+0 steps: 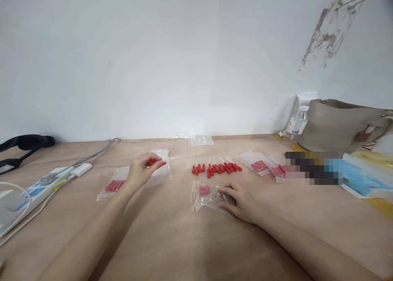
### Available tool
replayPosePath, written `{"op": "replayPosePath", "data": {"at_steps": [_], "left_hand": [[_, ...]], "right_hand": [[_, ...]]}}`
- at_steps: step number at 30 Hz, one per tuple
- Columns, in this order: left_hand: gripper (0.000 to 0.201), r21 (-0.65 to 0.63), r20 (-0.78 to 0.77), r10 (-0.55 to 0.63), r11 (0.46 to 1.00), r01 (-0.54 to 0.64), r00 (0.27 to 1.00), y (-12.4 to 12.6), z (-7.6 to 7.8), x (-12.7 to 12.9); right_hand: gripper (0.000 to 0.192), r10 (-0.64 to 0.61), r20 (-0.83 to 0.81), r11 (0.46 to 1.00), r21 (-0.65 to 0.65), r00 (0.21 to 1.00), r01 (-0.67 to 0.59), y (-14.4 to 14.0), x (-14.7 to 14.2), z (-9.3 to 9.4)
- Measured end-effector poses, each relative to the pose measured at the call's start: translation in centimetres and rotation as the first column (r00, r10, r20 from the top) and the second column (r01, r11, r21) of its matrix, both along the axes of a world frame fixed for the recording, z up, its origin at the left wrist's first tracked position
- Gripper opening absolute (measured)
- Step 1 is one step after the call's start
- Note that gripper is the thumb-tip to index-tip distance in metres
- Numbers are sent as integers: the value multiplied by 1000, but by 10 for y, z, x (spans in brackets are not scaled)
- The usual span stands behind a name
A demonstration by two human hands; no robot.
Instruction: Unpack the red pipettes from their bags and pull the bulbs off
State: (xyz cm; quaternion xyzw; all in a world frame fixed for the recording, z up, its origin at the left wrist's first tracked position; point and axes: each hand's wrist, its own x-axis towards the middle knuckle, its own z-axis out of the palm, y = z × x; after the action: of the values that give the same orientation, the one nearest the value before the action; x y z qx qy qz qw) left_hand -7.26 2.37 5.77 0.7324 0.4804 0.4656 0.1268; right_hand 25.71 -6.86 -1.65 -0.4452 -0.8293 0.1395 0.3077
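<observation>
My left hand is raised a little above the wooden table and pinches a few red-bulbed glass droppers, their clear tips pointing right. My right hand lies flat on a small clear zip bag that has red dropper bulbs inside; its fingers press the bag to the table. Behind the bag, several loose red-bulbed droppers lie in a row.
A filled bag of droppers lies at the left, more filled bags at the right, empty clear bags near the wall. A power strip with cables sits far left. A water bottle and beige handbag stand back right.
</observation>
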Motion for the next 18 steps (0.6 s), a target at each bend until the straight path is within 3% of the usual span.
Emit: {"op": "replayPosePath", "data": {"at_steps": [3,6,8,13,18], "left_hand": [[13,194,-251,-10,979,61,968,10,-17,25],[18,162,-513,-63,972,169,856,20,-35,53],[20,126,-582,-94,971,204,807,26,-44,67],[21,82,-580,-170,961,265,797,29,-55,77],[56,-88,-323,-324,946,312,889,14,-58,63]], "right_hand": [[36,-4,4,1000,6,1000,4,0,0,0],[36,6,0,1000,-2,1000,-6,0,0,2],[35,9,-6,1000,-6,1000,-9,-1,0,2],[35,-1,-8,1000,-5,1000,1,-1,-1,2],[37,-11,2,1000,-5,1000,11,0,0,0]]}}
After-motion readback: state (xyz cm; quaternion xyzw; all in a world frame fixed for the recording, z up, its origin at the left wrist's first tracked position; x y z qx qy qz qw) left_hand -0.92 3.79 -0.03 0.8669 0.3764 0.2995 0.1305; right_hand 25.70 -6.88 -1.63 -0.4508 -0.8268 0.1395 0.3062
